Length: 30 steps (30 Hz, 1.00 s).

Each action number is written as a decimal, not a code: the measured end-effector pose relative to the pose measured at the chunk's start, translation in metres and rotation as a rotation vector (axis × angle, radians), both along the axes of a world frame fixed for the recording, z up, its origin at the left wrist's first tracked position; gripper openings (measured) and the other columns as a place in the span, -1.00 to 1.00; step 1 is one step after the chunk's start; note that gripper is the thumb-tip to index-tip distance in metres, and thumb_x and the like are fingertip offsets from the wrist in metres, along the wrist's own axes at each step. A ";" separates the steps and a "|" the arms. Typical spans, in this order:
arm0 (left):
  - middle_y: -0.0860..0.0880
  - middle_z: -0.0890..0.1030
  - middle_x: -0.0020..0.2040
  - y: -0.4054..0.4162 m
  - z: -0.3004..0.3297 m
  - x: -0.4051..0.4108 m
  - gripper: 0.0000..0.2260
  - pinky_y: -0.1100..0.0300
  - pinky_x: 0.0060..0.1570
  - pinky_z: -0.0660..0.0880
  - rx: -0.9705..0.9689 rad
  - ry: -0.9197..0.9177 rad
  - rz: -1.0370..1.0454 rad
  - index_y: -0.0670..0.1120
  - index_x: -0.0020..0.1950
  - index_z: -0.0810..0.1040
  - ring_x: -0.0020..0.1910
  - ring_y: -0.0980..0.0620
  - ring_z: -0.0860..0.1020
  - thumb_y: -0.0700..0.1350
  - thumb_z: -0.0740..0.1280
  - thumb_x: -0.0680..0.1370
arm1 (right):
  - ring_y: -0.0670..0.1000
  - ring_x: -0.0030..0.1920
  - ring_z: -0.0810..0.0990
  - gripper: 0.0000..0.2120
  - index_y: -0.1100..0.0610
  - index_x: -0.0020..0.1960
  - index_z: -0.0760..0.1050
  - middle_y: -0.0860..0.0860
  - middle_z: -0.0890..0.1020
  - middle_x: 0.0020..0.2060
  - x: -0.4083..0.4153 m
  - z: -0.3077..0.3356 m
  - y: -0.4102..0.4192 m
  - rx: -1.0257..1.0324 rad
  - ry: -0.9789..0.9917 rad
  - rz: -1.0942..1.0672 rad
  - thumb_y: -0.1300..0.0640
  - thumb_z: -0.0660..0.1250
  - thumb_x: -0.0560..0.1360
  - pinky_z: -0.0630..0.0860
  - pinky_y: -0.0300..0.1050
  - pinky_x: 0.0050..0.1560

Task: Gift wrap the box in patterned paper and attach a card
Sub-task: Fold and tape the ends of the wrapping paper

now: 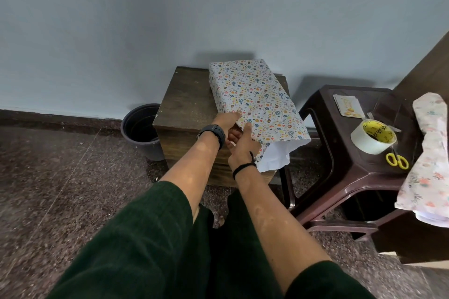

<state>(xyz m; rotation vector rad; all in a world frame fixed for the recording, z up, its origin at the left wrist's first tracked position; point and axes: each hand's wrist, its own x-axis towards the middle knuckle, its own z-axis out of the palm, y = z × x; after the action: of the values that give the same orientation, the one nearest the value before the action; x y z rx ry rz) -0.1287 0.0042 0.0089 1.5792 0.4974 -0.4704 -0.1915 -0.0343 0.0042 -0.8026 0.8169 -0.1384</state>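
A box wrapped in white paper with small coloured patterns lies on a dark wooden stand against the wall. Its near end is open, and the paper's white inside shows there. My left hand, with a black watch on the wrist, presses the paper at the box's near left corner. My right hand grips the paper's near edge just beside it. A small card lies on the brown plastic stool at the right.
On the stool are a roll of clear tape and yellow-handled scissors. Floral paper drapes over the stool's right side. A dark bucket stands on the speckled floor left of the stand. A pale wall is behind.
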 end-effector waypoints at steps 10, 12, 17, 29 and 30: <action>-0.24 0.57 0.13 -0.007 0.003 -0.004 -0.64 0.10 -0.18 0.50 -0.031 -0.036 0.049 -0.23 0.29 0.41 0.02 -0.21 0.60 -0.06 0.29 0.57 | 0.01 -0.36 0.54 -0.71 0.23 0.08 0.43 0.08 0.58 -0.30 -0.011 0.000 -0.013 0.082 -0.074 0.164 0.00 0.26 0.56 0.51 -0.12 -0.36; -0.18 0.58 0.01 -0.008 0.006 -0.008 -0.66 0.15 -0.27 0.51 -0.055 -0.045 0.070 -0.23 0.26 0.40 -0.19 -0.14 0.60 -0.06 0.29 0.57 | 0.00 -0.34 0.53 -0.75 0.15 -0.06 0.40 0.08 0.57 -0.31 -0.010 0.002 -0.019 0.091 -0.065 0.178 -0.06 0.22 0.58 0.50 -0.12 -0.31; -0.20 0.56 0.19 -0.012 -0.008 0.003 -0.54 -0.09 -0.01 0.58 -0.073 -0.036 0.108 -0.22 0.31 0.40 0.08 -0.21 0.59 0.01 0.34 0.51 | 0.01 -0.30 0.55 -0.57 0.20 0.12 0.40 0.10 0.59 -0.27 -0.017 -0.005 -0.031 -0.067 -0.075 0.244 -0.16 0.05 0.61 0.52 -0.13 -0.38; -0.15 0.54 0.12 -0.030 -0.012 -0.027 -0.44 0.04 -0.25 0.58 -0.179 -0.019 0.149 -0.21 0.28 0.37 -0.07 -0.13 0.57 0.16 0.35 0.49 | 0.00 -0.35 0.55 -0.64 0.22 -0.07 0.48 0.07 0.59 -0.34 -0.039 -0.005 -0.052 -0.309 -0.100 0.355 -0.01 0.06 0.65 0.49 -0.14 -0.34; -0.17 0.55 0.11 -0.031 -0.012 -0.030 -0.47 0.13 -0.36 0.54 -0.184 -0.011 0.110 -0.20 0.30 0.37 -0.16 -0.11 0.57 0.14 0.34 0.51 | 0.01 -0.33 0.56 -0.64 0.19 -0.10 0.49 0.07 0.59 -0.33 -0.039 -0.004 -0.050 -0.327 -0.089 0.378 -0.01 0.06 0.65 0.50 -0.13 -0.32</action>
<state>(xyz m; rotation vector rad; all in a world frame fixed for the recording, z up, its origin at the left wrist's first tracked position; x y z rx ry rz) -0.1585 -0.0268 -0.0033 1.3702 0.5155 -0.4112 -0.2303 -0.0842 0.0002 -1.2371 0.5522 0.0309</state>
